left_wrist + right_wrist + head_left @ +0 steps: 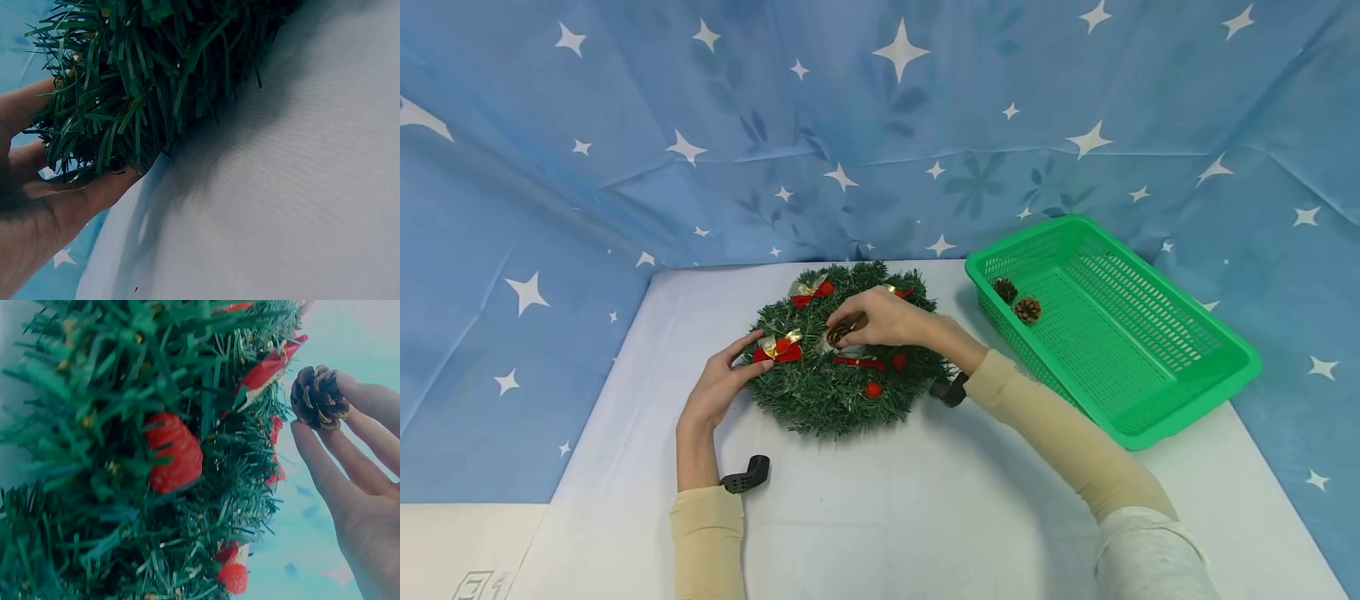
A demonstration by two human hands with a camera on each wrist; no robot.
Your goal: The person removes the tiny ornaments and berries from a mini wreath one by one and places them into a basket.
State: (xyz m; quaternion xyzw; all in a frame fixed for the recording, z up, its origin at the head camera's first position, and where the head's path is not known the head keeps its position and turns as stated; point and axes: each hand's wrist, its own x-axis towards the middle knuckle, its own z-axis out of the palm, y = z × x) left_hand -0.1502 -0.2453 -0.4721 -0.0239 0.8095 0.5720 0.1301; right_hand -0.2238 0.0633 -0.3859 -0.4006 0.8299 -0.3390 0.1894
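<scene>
A green tinsel wreath with red and gold bows and red berries lies on the white cloth. At its left edge, my left hand grips the rim beside a bow. In the left wrist view the fingers and thumb of the left hand wrap round the green bristles. Over the wreath's middle, my right hand pinches a brown pine cone by its fingertips. The right wrist view shows that pine cone apart from the bristles, with a berry closer to the camera.
To the right stands a green plastic basket, slanted on the table. Two pine cones lie at its left end. A blue curtain with white stars hangs behind and at both sides of the white tablecloth.
</scene>
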